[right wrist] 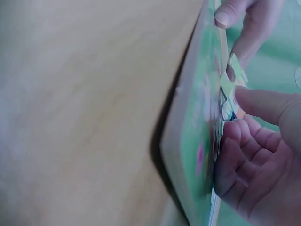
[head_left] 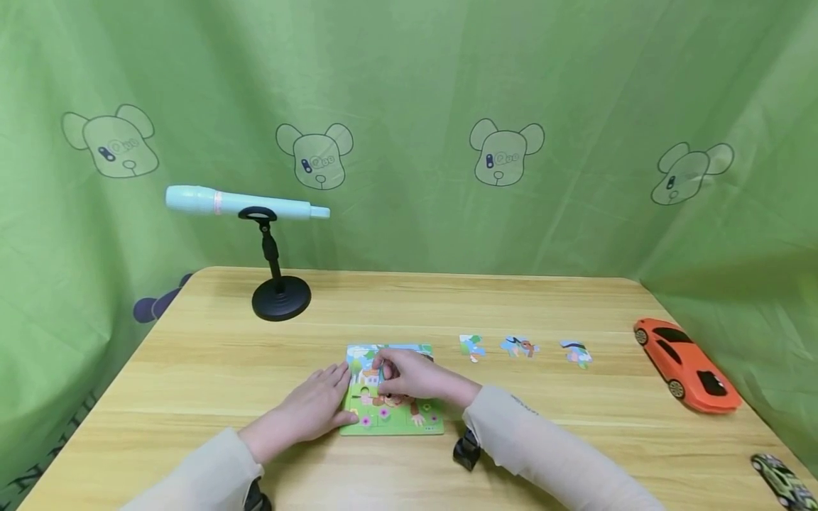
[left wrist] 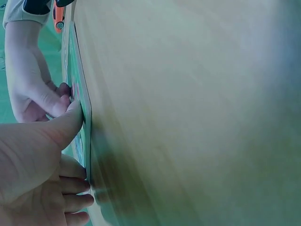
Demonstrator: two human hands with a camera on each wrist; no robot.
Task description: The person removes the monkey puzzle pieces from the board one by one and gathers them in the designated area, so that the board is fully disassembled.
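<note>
A jigsaw puzzle board point(head_left: 409, 427) with a green border and a cartoon picture lies flat near the table's front. My left hand point(head_left: 317, 404) rests along its left edge, fingers extended, the thumb on the front left corner. Over the board, my right hand point(head_left: 417, 375) pinches a puzzle piece point(right wrist: 227, 86) between thumb and fingers. In the right wrist view that piece stands tilted up from the board's surface. The right hand hides part of the picture. To the right lie three loose pieces in a row: one point(head_left: 471, 346), another point(head_left: 519, 346) and a third point(head_left: 577, 353).
A light blue microphone point(head_left: 255, 204) sits on a black stand point(head_left: 281, 298) at the back left. An orange toy car point(head_left: 686, 365) stands on the right side, with a smaller camouflage-patterned toy car point(head_left: 784, 481) at the near right edge. A green curtain point(head_left: 409, 85) hangs behind the wooden table point(head_left: 192, 369).
</note>
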